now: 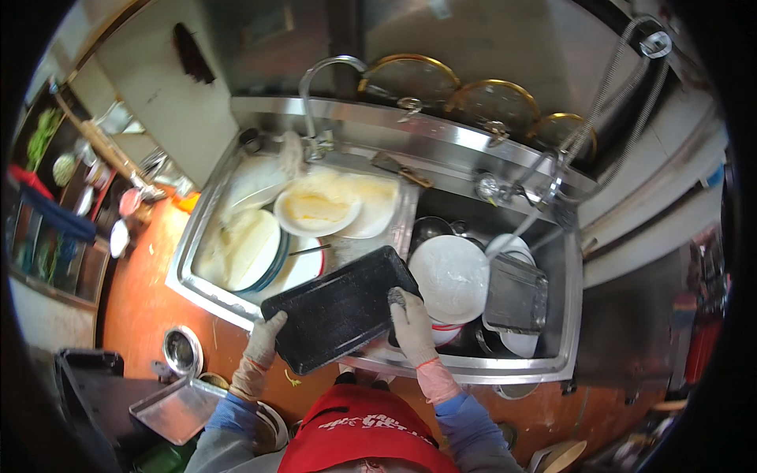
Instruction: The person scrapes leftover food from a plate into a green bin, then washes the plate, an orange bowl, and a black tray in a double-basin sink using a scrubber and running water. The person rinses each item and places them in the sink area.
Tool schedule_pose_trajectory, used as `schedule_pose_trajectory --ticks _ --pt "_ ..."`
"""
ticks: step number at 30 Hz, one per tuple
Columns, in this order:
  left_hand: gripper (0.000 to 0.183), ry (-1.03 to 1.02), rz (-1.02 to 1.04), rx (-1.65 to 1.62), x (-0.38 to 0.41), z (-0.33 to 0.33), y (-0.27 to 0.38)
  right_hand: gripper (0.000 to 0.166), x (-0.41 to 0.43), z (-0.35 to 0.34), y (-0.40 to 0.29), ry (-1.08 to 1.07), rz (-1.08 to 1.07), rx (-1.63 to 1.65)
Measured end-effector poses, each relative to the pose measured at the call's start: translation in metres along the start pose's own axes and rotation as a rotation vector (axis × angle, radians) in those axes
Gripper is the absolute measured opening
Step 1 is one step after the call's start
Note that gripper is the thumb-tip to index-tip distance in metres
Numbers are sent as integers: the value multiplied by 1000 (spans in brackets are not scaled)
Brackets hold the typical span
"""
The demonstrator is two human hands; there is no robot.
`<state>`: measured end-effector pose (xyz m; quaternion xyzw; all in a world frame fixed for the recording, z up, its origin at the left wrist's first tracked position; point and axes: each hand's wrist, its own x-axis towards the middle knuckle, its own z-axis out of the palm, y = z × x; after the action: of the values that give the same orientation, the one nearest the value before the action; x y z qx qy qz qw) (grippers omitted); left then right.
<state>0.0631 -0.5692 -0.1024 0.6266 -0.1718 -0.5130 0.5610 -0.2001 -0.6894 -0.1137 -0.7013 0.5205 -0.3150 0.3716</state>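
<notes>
Between my gloved hands is a black rectangular tray (343, 310), tilted above the front rim of a double steel sink. My left hand (266, 340) grips its left short end, and my right hand (409, 325) grips the right end. Beyond the tray, the left basin holds foamy water, a white oval dish (318, 208), a stack of plates (255, 251) and a red-rimmed plate (300, 266) with a thin dark utensil. Close to my right hand, a large white bowl (449, 278) sits in the right basin beside a dark rectangular tray (516, 295) resting on white dishes.
A curved faucet (307, 100) rises behind the left basin, and a sprayer hose (609, 100) hangs at the right. A brush (402, 169) lies on the divider. Gold-rimmed glass lids (494, 103) lean behind the sink. Metal trays (180, 408) and a black bin (100, 396) stand at lower left.
</notes>
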Motion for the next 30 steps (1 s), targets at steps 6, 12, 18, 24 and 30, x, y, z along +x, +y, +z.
schedule_pose_trajectory --ticks 6,12,18,24,30 --pt "38 230 -27 -258 -11 -40 3 34 7 19 -20 -103 203 414" --pt "33 332 32 40 -6 -53 12 32 -1 18 -20 -239 393 488" --pt "46 377 181 964 -12 -14 45 28 -9 9 -21 -216 488 598" --pt "46 285 116 726 7 -27 6 28 -13 -5 -19 -102 659 830" --pt "46 169 73 825 32 -19 44 25 -23 1 0 -90 677 837"
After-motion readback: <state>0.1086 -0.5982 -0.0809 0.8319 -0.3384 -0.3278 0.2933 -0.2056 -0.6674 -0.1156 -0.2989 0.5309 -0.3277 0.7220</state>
